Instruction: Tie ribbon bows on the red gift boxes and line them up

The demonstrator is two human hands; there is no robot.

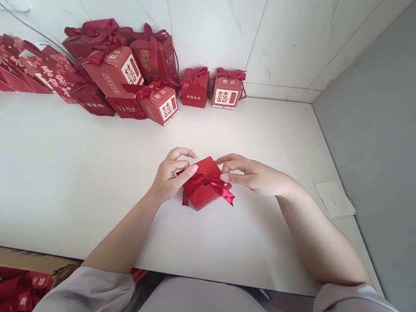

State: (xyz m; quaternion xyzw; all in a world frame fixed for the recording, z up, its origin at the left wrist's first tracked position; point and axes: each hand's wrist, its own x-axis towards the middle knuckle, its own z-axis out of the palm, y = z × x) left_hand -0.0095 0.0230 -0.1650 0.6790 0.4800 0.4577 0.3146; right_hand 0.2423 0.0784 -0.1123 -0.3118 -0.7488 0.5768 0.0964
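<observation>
A small red gift box (204, 196) sits on the white table in front of me, one corner turned my way. A shiny dark-red ribbon (226, 193) is tied in a bow across its top, with tails hanging to the left and right. My left hand (168, 177) grips the box's left side, thumb on top by the ribbon and index finger arched above the far edge. At the right corner, my right hand (253, 176) pinches the ribbon between thumb and curled fingers. Its fingertips are partly hidden behind the box and bow.
Two finished-looking red boxes with bows (194, 89) stand against the marble wall. Left of them is a pile of similar boxes (115, 73), then a row of red printed bags (23, 65). A white paper (335, 199) lies at the right edge. Below left is a cardboard carton (23, 260) holding red packaging.
</observation>
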